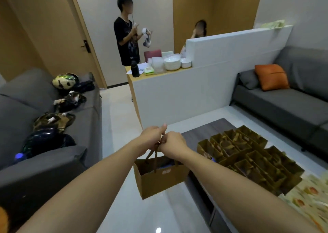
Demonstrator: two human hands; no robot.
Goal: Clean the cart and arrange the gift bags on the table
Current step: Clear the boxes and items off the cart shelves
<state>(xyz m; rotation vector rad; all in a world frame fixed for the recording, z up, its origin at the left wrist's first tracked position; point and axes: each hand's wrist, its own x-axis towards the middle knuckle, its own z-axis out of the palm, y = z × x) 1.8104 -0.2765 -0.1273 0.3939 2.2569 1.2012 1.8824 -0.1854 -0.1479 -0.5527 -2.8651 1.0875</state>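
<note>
A brown paper gift bag [159, 179] hangs in the air by its cord handles, just left of the dark low table [204, 131]. My left hand [152, 136] and my right hand [174, 142] meet above the bag, and both grip the handles. Several matching gift bags [248, 158] stand packed together in rows on the table. No cart is in view.
A grey sofa [79, 161] on the left carries helmets [65, 80] and dark bags. A white counter [177, 94] ahead bears bowls and a black bottle. Two people stand behind it. Another grey sofa [284, 108] with an orange cushion stands at the right.
</note>
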